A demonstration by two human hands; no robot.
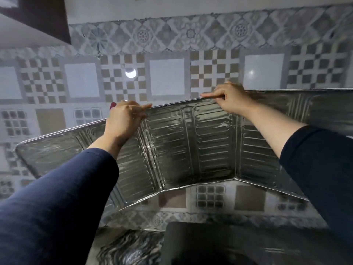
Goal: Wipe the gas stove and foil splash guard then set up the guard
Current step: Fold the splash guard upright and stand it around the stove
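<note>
A ribbed silver foil splash guard [187,146] hangs in the air in front of the tiled wall, unfolded into several panels bent at the creases. My left hand [124,119] pinches its top edge at a left crease, and a bit of red cloth [113,105] peeks out behind that hand. My right hand [229,100] pinches the top edge further right, index finger lying along the rim. The guard's bottom edge floats above the dark stove top [210,243], which fills the lower middle of the view and is blurred.
A patterned tile wall [166,77] stands right behind the guard. A marbled black and white counter [126,245] lies left of the stove. A dark cabinet [38,18] overhangs at the top left. My dark blue sleeves cover the lower corners.
</note>
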